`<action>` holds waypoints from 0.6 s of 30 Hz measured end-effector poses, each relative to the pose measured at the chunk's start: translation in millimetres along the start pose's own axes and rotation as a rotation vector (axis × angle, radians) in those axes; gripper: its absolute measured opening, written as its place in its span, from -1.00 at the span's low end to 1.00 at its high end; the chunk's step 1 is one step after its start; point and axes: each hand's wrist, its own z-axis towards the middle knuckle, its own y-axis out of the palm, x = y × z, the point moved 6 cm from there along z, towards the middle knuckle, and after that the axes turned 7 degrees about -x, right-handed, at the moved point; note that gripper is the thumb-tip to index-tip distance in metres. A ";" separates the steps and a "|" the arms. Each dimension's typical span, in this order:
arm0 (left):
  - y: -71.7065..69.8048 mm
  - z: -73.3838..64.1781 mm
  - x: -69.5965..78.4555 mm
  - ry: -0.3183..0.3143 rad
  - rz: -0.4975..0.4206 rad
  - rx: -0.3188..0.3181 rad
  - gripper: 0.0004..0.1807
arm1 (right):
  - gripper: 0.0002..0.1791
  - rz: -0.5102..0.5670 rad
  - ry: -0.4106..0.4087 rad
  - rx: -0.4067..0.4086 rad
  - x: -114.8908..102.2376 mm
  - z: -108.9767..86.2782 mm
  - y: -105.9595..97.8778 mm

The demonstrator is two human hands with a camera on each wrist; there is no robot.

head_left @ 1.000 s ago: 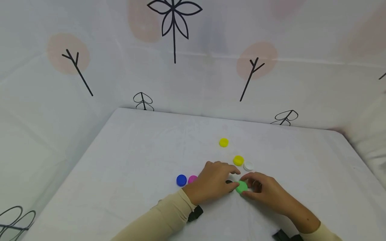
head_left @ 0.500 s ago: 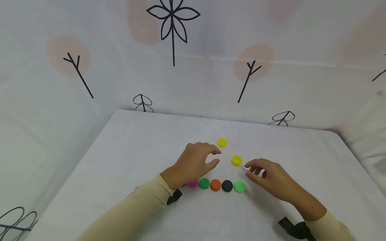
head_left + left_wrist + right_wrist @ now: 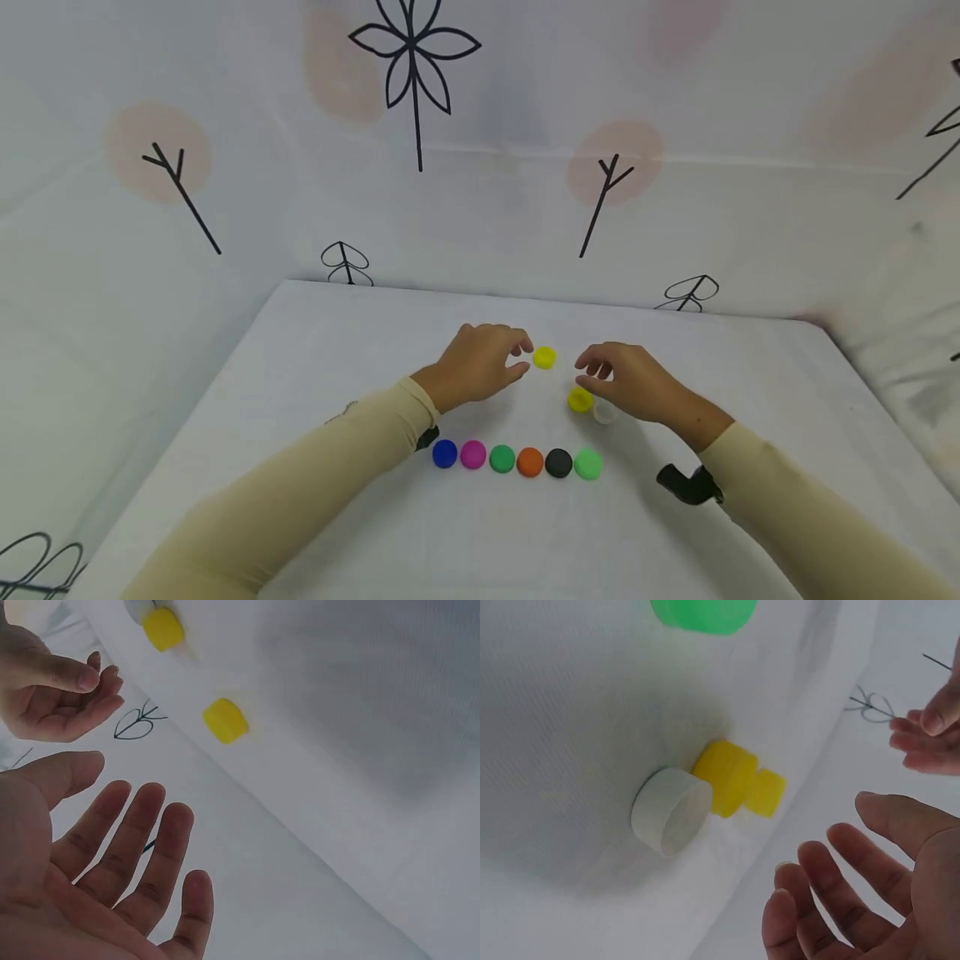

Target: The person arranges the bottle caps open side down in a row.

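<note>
- Yellow far cap [image 3: 544, 357] is lying on the white table [image 3: 360, 342].
- Left hand [image 3: 480, 362] is hovering near it, loosely curved, empty.
- Yellow near cap [image 3: 580, 400] is lying beside the white cap [image 3: 604, 412].
- Right hand [image 3: 628, 379] is hovering nearby, relaxed, empty.
- Row of six coloured caps [image 3: 530, 462] is lying nearer the person.

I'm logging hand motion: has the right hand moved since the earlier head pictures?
Yes: in the head view, the right hand has moved forward, now closer to the far edge of the table.
</note>
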 end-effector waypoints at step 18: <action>25.5 55.9 -19.4 -0.089 0.026 -0.157 -0.61 | -0.59 0.001 0.119 -0.109 13.0 62.9 10.4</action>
